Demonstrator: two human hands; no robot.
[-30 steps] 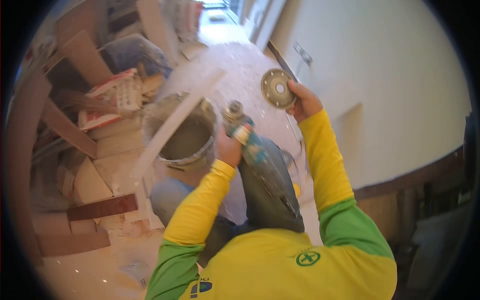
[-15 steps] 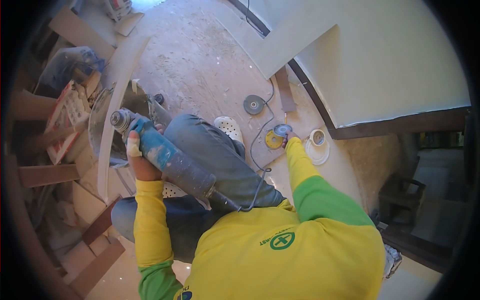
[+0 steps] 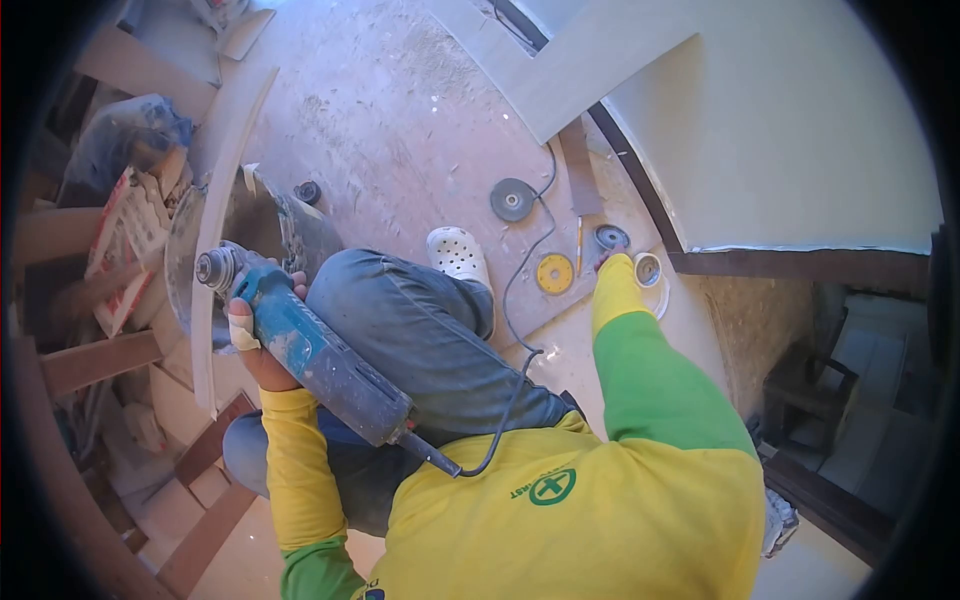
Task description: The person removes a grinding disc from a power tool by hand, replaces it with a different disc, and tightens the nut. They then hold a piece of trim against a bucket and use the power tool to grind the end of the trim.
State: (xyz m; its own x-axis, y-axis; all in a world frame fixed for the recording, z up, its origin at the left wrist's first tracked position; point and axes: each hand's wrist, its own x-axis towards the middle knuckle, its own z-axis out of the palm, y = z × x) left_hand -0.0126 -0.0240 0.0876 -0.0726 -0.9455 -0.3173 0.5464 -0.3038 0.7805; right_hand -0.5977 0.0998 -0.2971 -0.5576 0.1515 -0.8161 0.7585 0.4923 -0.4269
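Over gritty floor (image 3: 380, 110), left grip (image 3: 262, 364) wraps scuffed tubular grinder (image 3: 325, 365); right grip (image 3: 614, 252) is unclear.

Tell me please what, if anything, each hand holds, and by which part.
The left hand holds the angle grinder by its blue body, just behind the metal head. The right hand is at a small grey disc; whether it grips cannot be told.
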